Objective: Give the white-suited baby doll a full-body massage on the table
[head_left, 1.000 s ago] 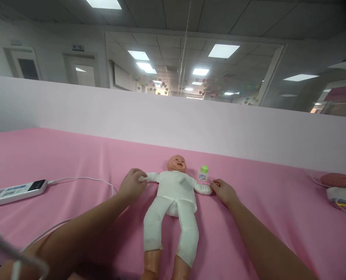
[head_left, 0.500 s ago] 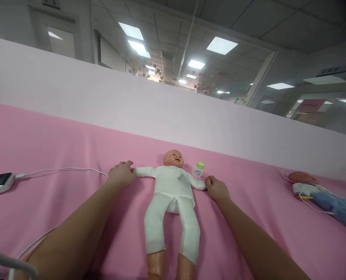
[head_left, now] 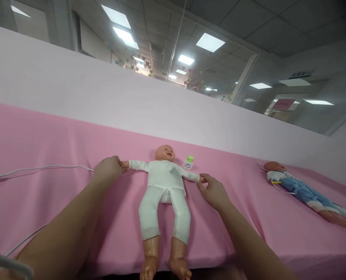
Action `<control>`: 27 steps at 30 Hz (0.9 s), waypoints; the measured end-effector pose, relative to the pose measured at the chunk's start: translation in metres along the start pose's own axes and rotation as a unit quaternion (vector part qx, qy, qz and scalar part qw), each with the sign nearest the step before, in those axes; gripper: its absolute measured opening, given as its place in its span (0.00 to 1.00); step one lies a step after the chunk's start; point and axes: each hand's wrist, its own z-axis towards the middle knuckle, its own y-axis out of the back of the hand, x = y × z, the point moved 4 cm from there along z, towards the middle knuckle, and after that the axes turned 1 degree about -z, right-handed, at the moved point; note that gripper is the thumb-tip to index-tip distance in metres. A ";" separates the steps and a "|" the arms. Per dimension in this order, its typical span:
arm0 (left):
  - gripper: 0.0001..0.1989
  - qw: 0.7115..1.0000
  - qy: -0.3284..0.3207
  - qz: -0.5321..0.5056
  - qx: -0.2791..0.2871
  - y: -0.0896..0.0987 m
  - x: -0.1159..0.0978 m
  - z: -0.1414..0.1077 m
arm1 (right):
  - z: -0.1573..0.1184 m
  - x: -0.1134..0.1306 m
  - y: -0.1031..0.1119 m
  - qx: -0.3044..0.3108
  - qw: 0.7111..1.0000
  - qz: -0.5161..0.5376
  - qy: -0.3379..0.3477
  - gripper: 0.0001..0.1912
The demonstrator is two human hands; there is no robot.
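A baby doll (head_left: 165, 177) in a white top and trousers lies on its back, arms spread and bare feet towards me. On the left side, my left hand (head_left: 108, 170) is closed around the doll's hand at the end of its outstretched arm; the fingertips are partly hidden. My right hand (head_left: 215, 191) pinches the doll's other hand between thumb and fingers, just past the white cuff. Near the doll's head, above its arm on the right, stands a small clear bottle (head_left: 188, 163) with a green cap.
A pink sheet (head_left: 234, 217) covers the surface, with a white wall (head_left: 132, 105) and glass behind it. Another doll (head_left: 299, 190) in blue and white lies at the right with a thin tube. A white cable (head_left: 50, 167) runs along the left.
The view has shifted, bringing the doll's feet and more of the second doll into sight. The white device at the left has slipped out of view. Both hands now grip the doll's hands.
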 end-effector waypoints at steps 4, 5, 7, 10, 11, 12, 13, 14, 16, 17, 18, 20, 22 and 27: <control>0.19 0.990 -0.019 -0.132 -0.042 0.003 -0.016 -0.015 | -0.100 0.037 0.010 -0.030 0.970 0.146 0.193 0.23; 0.17 0.983 -0.023 -0.174 -0.057 0.002 -0.020 -0.019 | -0.124 0.044 0.008 -0.048 0.956 0.157 0.242 0.25; 0.18 0.962 -0.017 -0.256 -0.095 -0.002 -0.030 -0.027 | -0.161 0.053 -0.002 -0.073 0.941 0.134 0.303 0.36; 0.25 0.927 -0.007 -0.350 -0.132 -0.012 -0.045 -0.035 | -0.191 0.058 -0.027 -0.096 0.938 0.019 0.332 0.41; 0.25 0.919 -0.012 -0.373 -0.128 -0.018 -0.051 -0.037 | -0.196 0.058 -0.035 -0.104 0.938 -0.012 0.330 0.44; 0.22 0.913 -0.024 -0.391 -0.119 -0.023 -0.057 -0.040 | -0.198 0.058 -0.040 -0.113 0.938 -0.032 0.325 0.46; 0.18 0.909 -0.039 -0.401 -0.109 -0.030 -0.063 -0.042 | -0.199 0.058 -0.044 -0.119 0.939 -0.042 0.320 0.49; 0.14 0.908 -0.055 -0.404 -0.100 -0.036 -0.067 -0.044 | -0.199 0.057 -0.046 -0.126 0.940 -0.041 0.314 0.50; 0.12 0.912 -0.083 -0.391 -0.091 -0.046 -0.073 -0.049 | -0.198 0.057 -0.045 -0.138 0.938 -0.019 0.317 0.44; 0.13 0.917 -0.093 -0.378 -0.093 -0.051 -0.075 -0.050 | -0.199 0.057 -0.043 -0.142 0.935 -0.002 0.325 0.41; 0.14 0.921 -0.101 -0.364 -0.096 -0.054 -0.075 -0.052 | -0.199 0.057 -0.040 -0.148 0.932 0.017 0.331 0.37; 0.15 0.926 -0.114 -0.346 -0.102 -0.058 -0.075 -0.054 | -0.199 0.055 -0.033 -0.152 0.933 0.048 0.322 0.32; 0.15 0.928 -0.131 -0.333 -0.107 -0.058 -0.076 -0.055 | -0.200 0.052 -0.027 -0.147 0.943 0.068 0.291 0.31; 0.15 0.930 -0.187 -0.296 -0.115 -0.054 -0.083 -0.060 | -0.203 0.044 -0.019 -0.133 0.954 0.134 0.233 0.29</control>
